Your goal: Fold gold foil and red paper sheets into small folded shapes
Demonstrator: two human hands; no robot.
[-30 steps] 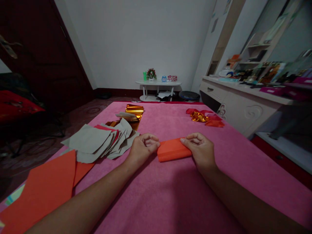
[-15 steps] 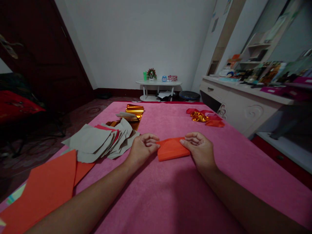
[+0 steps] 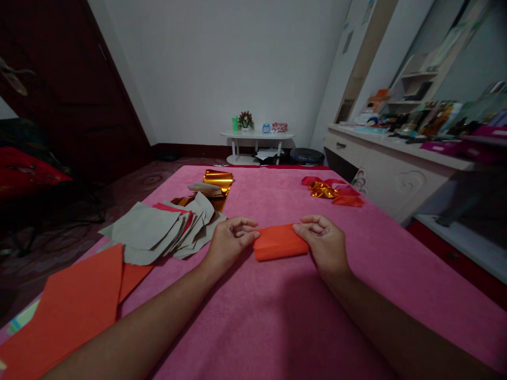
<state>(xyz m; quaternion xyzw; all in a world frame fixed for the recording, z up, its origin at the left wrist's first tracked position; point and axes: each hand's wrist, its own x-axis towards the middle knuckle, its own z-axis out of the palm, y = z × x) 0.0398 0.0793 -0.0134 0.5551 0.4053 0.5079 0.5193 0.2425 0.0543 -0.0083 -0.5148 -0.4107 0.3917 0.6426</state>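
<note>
A folded piece of orange paper (image 3: 280, 243) is held between my two hands over the pink cloth (image 3: 253, 316). My left hand (image 3: 234, 237) pinches its left edge between thumb and fingers. At the upper right corner, my right hand (image 3: 325, 240) grips it the same way, with the other fingers curled. The paper forms a small, wide rectangle, its long lower edge facing me. Beside my left hand lies a stack of grey paper pieces (image 3: 142, 224) with a little red among them.
Larger orange sheets (image 3: 85, 301) lie at the left front. Gold foil (image 3: 217, 180) sits behind the grey pieces. Crumpled gold and red pieces (image 3: 325, 189) rest at the back right. Beyond stand a small white table (image 3: 257, 135) and, to the right, a cluttered white dresser (image 3: 380, 158).
The orange paper's upper part, which was raised and rounded, now lies flatter with a straighter top edge. Both hands keep their grip in nearly the same place.
</note>
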